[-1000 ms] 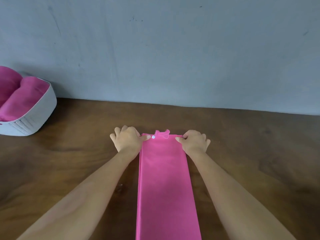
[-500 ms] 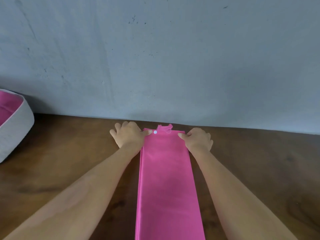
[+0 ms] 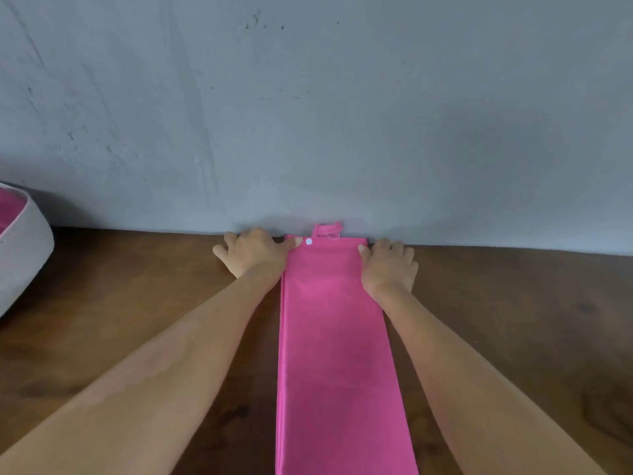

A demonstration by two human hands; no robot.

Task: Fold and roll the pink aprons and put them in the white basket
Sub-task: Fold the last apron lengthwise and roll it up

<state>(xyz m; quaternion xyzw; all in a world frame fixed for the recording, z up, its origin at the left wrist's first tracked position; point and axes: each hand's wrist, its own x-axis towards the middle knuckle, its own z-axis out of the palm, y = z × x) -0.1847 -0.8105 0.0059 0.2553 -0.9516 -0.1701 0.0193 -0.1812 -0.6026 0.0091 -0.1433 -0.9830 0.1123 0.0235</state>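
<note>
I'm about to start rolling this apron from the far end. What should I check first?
1. Apron folded into a flat, straight strip: ok.
2. Left hand at the far left corner, thumb on the cloth: ok.
3. Right hand at the far right corner, thumb at the edge: ok.
4. Firm grip on both corners: cannot tell, the fingers lie beside the strip on the table.
5. Strap loop tucked in: not ok, it pokes out past the far edge.
6. Room in the basket: cannot tell, it is mostly out of frame.
</note>
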